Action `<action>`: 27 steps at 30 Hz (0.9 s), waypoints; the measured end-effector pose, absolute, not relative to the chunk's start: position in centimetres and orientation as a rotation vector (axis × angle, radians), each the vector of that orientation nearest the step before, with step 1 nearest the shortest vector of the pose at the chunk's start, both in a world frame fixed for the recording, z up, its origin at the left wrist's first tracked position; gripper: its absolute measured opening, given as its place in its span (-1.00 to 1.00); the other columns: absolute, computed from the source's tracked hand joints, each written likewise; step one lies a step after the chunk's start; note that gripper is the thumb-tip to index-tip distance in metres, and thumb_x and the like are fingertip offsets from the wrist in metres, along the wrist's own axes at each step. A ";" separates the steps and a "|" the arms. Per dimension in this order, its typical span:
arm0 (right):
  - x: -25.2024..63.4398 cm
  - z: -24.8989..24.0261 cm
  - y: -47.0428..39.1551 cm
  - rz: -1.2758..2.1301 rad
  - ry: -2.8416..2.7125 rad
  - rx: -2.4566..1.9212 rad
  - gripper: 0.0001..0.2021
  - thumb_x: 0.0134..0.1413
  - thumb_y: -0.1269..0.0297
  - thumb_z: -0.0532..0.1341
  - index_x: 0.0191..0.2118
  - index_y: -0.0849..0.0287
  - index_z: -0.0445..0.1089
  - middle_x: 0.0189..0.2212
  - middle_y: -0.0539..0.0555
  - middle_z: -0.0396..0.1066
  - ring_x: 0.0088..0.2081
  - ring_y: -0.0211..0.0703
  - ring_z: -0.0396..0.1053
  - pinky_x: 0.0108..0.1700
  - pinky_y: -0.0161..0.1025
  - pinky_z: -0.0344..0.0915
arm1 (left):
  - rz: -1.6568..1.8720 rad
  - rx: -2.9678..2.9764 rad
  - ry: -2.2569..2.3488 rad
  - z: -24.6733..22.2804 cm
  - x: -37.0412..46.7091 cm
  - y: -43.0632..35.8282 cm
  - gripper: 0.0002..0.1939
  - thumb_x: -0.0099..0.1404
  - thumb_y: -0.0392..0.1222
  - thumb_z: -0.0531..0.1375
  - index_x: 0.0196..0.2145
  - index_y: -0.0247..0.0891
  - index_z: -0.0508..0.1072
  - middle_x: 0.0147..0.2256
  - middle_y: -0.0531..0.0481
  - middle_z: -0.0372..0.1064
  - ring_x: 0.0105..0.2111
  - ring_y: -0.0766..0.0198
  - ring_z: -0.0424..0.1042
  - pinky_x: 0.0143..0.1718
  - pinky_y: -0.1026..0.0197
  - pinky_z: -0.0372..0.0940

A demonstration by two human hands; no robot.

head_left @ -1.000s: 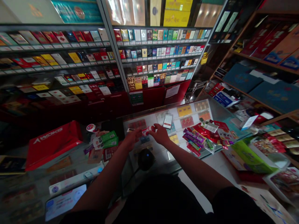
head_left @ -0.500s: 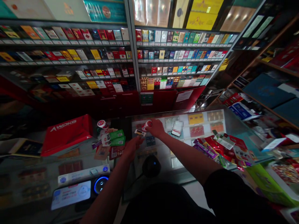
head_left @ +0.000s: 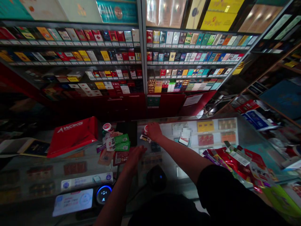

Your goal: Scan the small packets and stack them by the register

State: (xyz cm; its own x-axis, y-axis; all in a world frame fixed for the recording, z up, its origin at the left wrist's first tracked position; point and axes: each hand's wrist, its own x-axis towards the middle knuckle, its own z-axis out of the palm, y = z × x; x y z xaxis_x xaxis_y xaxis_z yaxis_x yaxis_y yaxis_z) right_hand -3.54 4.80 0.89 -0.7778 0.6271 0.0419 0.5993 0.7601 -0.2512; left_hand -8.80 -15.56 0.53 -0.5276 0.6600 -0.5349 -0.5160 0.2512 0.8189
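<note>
My right hand (head_left: 154, 131) is closed on a small round red-and-white container (head_left: 146, 129) at the middle of the glass counter. A small card-like item with a barcode (head_left: 145, 138) lies just below that hand. My left hand (head_left: 137, 157) is nearer to me, over the counter, with its fingers apart and nothing seen in it. To its left are green packets (head_left: 121, 142) on a pile of other packets. Another round red-topped container (head_left: 107, 127) stands behind the pile.
On the left is a red box (head_left: 72, 135). A phone-like device (head_left: 184, 139) lies right of my right hand, a black round device (head_left: 156, 178) in front of me. Snack bags (head_left: 244, 163) cover the right side. Shelves of small packs (head_left: 188, 58) stand behind.
My left hand has drawn back from the barcoded item and from my right hand. My right hand now covers more of the round container. The view has shifted slightly.
</note>
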 end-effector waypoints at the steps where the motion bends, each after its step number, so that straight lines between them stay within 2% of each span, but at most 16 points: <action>1: -3.7 0.6 4.9 0.329 -2.841 -0.971 -0.66 0.21 0.23 0.34 0.06 0.23 0.42 0.02 0.27 0.54 0.11 0.13 0.35 0.19 -0.04 0.16 | 1.482 0.143 1.521 0.5 -8.9 -15.5 -0.41 0.00 0.26 0.47 -0.20 -0.27 0.58 -0.08 -0.31 0.64 0.14 -0.21 0.53 0.22 -0.20 0.26; 10: -5.0 -0.6 4.8 0.309 -2.858 -0.935 -0.67 0.25 0.23 0.33 0.07 0.25 0.43 0.05 0.30 0.52 0.13 0.13 0.34 0.21 -0.02 0.12 | 1.505 0.104 1.521 -0.6 -9.0 -15.5 -0.54 0.07 0.14 0.47 -0.22 -0.26 0.58 -0.04 -0.29 0.63 0.10 -0.17 0.56 0.21 -0.17 0.31; 15: -4.7 -0.3 4.6 0.354 -2.831 -0.930 -0.65 0.25 0.23 0.34 0.08 0.26 0.42 0.07 0.30 0.50 0.14 0.13 0.33 0.24 -0.01 0.10 | 1.512 0.115 1.520 -0.4 -8.9 -15.3 -0.48 0.02 0.17 0.49 -0.23 -0.27 0.57 -0.07 -0.30 0.63 0.09 -0.18 0.57 0.18 -0.15 0.33; 22: -2.1 0.8 3.4 0.370 -2.748 -0.961 -0.62 0.31 0.12 0.29 0.10 0.27 0.41 0.07 0.31 0.50 0.13 0.17 0.33 0.23 0.02 0.13 | 1.423 0.177 1.527 0.3 -8.2 -14.7 -0.43 0.00 0.21 0.48 -0.19 -0.28 0.61 -0.05 -0.31 0.64 0.15 -0.21 0.52 0.19 -0.16 0.28; 27: 1.7 1.5 2.4 0.386 -2.727 -1.016 -0.71 0.32 0.21 0.25 0.06 0.24 0.44 0.05 0.30 0.50 0.11 0.15 0.33 0.22 0.03 0.15 | 1.403 0.219 1.505 -0.4 -7.3 -14.1 -0.37 -0.07 0.26 0.50 -0.20 -0.27 0.62 -0.08 -0.30 0.65 0.14 -0.22 0.52 0.16 -0.15 0.29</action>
